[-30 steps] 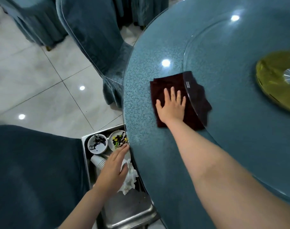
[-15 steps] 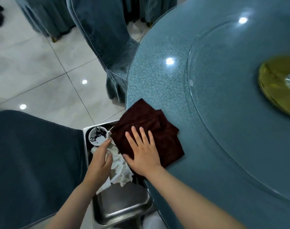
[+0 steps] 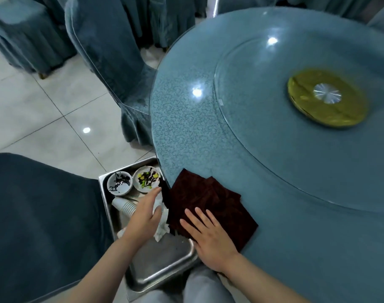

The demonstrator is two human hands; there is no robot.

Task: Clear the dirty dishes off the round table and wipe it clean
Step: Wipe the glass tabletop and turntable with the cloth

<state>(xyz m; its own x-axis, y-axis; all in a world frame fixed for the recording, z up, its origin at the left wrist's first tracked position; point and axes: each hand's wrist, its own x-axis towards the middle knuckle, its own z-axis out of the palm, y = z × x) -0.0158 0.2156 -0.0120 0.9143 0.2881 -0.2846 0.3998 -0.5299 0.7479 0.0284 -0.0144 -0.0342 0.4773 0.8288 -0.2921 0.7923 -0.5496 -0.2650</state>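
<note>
Right hand flat on the cloth at the tabletop edge, left hand open over the tray — sweep too far and crumbs miss it.

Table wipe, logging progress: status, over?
Right hand flat on cloth at table edge. Left hand open over tray of dirty dishes. Nothing blocking.

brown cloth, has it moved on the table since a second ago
Yes. The brown cloth has slid from beside the glass turntable to the table's near edge, by the metal tray.
</note>
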